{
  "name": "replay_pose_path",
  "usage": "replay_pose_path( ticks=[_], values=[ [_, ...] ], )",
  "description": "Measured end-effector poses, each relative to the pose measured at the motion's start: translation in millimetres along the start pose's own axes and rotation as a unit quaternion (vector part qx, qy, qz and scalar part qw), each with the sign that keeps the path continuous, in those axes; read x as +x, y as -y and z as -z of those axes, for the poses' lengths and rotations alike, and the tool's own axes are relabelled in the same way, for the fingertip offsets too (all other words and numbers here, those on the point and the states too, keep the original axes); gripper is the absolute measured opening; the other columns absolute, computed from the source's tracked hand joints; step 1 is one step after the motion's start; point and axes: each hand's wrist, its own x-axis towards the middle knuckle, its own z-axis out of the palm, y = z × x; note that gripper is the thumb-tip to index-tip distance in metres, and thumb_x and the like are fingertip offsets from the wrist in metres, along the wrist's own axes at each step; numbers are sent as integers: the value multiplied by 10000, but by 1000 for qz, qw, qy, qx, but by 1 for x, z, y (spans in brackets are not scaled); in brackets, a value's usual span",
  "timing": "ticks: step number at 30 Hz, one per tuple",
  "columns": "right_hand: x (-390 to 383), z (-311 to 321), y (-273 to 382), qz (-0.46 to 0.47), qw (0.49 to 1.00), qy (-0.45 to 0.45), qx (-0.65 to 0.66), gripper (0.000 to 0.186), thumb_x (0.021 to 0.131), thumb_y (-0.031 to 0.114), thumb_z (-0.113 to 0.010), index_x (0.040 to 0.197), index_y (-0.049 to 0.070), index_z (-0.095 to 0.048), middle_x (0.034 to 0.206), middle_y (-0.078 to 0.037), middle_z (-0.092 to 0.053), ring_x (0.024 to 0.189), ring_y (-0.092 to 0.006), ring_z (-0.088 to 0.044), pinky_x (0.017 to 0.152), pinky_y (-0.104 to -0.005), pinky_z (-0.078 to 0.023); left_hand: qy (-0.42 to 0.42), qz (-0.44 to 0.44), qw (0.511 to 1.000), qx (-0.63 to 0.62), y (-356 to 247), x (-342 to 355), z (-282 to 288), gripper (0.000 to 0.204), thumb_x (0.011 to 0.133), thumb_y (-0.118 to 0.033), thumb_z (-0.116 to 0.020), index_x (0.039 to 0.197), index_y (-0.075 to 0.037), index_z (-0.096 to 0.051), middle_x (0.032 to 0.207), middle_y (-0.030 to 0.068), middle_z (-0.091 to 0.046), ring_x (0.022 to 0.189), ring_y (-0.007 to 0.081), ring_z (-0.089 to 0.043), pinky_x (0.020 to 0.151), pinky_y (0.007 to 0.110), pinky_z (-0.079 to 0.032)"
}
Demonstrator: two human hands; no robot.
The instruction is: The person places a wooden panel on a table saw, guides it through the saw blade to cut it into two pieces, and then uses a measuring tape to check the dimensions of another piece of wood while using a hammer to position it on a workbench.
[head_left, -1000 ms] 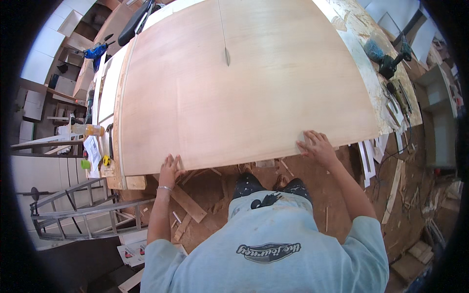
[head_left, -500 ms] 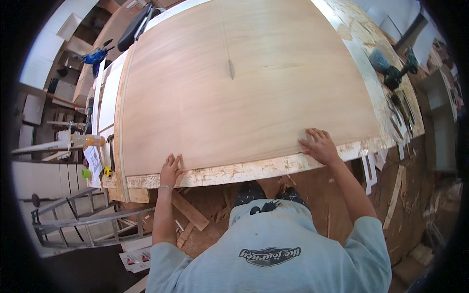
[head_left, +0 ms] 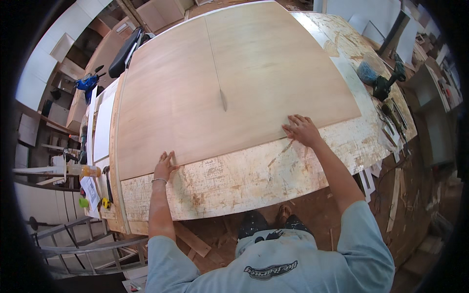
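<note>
A: In the head view, the plywood sheet has slid away from the person: half a second ago only a narrow strip of worktable showed before its near edge, and now a broad one does.

B: And the hands?

A: Well apart from each other. The left hand and right hand both rest at the near edge, fingers spread on top of the sheet. Neither looks clamped on it.

B: How far along does it seem?

A: The sheet lies flat on the worktable, its left side beside a long wooden strip. So it is well back from the person's side. Whether any shifting is left, I cannot tell.

B: Counts?

A: One sheet, bearing one thin dark line that ends in one leaf-shaped mark. Two hands, one bracelet, on the left wrist. To the right, one dark green drill; to the left, one bottle and one yellow tape measure. The loose offcuts below are too jumbled to number.
</note>
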Motion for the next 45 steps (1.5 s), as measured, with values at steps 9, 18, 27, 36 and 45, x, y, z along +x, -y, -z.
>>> replay_pose_path(
  ticks=[9, 18, 27, 36, 45],
  values=[
    [69, -8, -16, -77, 994, 77, 3, 452, 833, 404, -731, 1275, 389, -641, 1457, -76, -508, 1360, -262, -452, 1057, -461, -421, -5, 0, 1000, 30, -3, 64, 24, 814, 818, -419, -765, 1523, -282, -381, 1559, 234, -333, 1440, 366, -344, 1125, 418, -414],
    [118, -21, -34, -120, 990, 79, 4, 460, 861, 476, -689, 1312, 423, -611, 1487, -65, -477, 1389, -264, -419, 1079, -480, -403, 0, 24, 999, -33, -4, 117, 47, 805, 795, -390, -788, 1504, -282, -421, 1566, 210, -335, 1461, 354, -309, 1143, 423, -387],
    [142, -30, -48, -116, 991, 67, 2, 472, 874, 495, -666, 1337, 445, -588, 1517, -69, -454, 1398, -278, -415, 1080, -503, -391, 7, 35, 999, -5, -2, 151, 54, 796, 811, -365, -779, 1511, -292, -405, 1573, 197, -325, 1464, 354, -302, 1158, 420, -368],
    [168, -20, -58, -178, 977, 117, -31, 515, 886, 515, -643, 1384, 453, -529, 1546, -46, -425, 1406, -285, -414, 1069, -519, -402, 1, 19, 1000, 12, 12, 184, 63, 815, 813, -420, -764, 1520, -266, -390, 1579, 220, -297, 1459, 382, -299, 1155, 439, -371],
    [125, -52, -74, -286, 958, 16, -15, 589, 937, 454, -620, 1464, 240, -467, 1453, -233, -462, 1370, -389, -425, 1053, -490, -445, -22, 4, 999, 33, 29, 274, 67, 847, 765, -514, -772, 1504, -305, -416, 1586, 185, -314, 1463, 377, -304, 1137, 472, -392]
  ],
)
